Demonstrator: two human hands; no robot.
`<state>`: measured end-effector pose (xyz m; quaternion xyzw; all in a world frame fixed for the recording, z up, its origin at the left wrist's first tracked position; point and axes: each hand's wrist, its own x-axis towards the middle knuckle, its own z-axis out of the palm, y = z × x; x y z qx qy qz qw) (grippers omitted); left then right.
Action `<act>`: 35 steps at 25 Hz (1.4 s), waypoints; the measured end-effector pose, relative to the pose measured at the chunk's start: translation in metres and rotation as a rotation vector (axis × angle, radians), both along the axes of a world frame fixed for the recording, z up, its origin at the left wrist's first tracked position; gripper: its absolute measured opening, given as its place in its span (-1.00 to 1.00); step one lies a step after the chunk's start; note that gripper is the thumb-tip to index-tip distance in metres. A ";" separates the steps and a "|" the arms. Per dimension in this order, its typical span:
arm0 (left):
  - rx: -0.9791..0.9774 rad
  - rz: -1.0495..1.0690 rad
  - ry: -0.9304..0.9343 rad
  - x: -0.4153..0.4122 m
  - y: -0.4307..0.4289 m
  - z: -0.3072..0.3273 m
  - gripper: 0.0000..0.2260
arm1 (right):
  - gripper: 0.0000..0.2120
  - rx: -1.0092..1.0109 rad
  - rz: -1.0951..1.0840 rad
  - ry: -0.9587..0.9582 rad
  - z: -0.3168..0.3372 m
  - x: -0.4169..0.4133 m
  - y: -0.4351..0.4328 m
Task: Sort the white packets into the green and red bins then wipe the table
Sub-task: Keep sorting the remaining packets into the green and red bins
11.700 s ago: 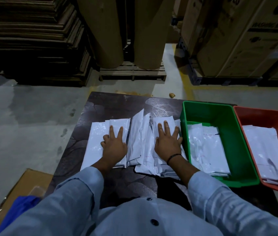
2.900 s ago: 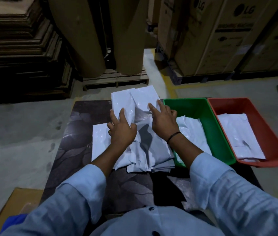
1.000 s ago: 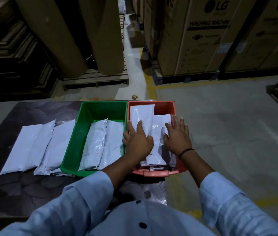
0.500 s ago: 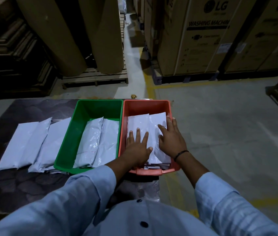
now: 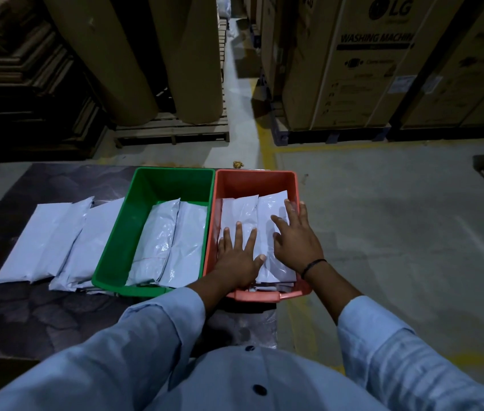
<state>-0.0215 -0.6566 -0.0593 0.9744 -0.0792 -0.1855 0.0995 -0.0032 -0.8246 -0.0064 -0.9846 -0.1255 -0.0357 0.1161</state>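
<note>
Both hands lie flat with fingers spread on the white packets [image 5: 249,212] in the red bin [image 5: 255,180] — left hand [image 5: 239,256] on the left packet, right hand [image 5: 295,238] on the right one. The red bin sits at the table's [image 5: 27,315] right edge, touching the green bin [image 5: 151,185], which holds packets too — more packets [image 5: 56,238] lie on the table left of it.

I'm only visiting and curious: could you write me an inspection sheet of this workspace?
Surface: dark patterned table.
Job's things: green bin and red bin side by side, both holding white packets; loose packets lie left of the green bin.
Clutter: small scrap on the floor behind the bins.
Hands: left hand and right hand flat on the red bin's packets.
Cables: nothing seen.
Surroundings: cardboard boxes, big brown rolls, wooden pallet, concrete floor.
</note>
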 end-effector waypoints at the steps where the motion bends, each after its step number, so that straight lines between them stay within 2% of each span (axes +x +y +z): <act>1: 0.000 0.004 0.002 0.001 0.001 -0.001 -0.34 | -0.55 -0.002 0.008 0.013 0.001 0.001 0.001; 9: 0.007 0.028 0.070 0.006 0.003 0.002 -0.35 | -0.51 -0.079 0.028 0.043 0.007 0.005 0.004; 12: 0.001 0.025 0.049 0.006 0.001 0.009 -0.35 | -0.52 -0.029 0.002 0.047 0.002 0.007 0.002; 17: -0.007 0.025 -0.188 0.007 0.014 0.024 -0.37 | -0.51 0.028 -0.021 0.018 0.003 0.007 0.014; 22: -0.190 0.102 -0.433 0.002 0.035 0.073 -0.44 | -0.55 0.131 -0.001 -0.056 0.006 0.014 0.049; 26: -0.187 0.135 -0.444 0.000 0.080 0.085 -0.41 | -0.55 0.232 -0.022 -0.091 0.009 0.016 0.095; 29: -0.199 0.194 -0.438 0.000 0.130 0.086 -0.49 | -0.56 0.248 -0.041 -0.115 0.008 0.015 0.131; 35: -0.213 0.251 -0.434 -0.007 0.272 0.076 -0.53 | -0.57 0.276 -0.075 -0.115 0.014 0.010 0.235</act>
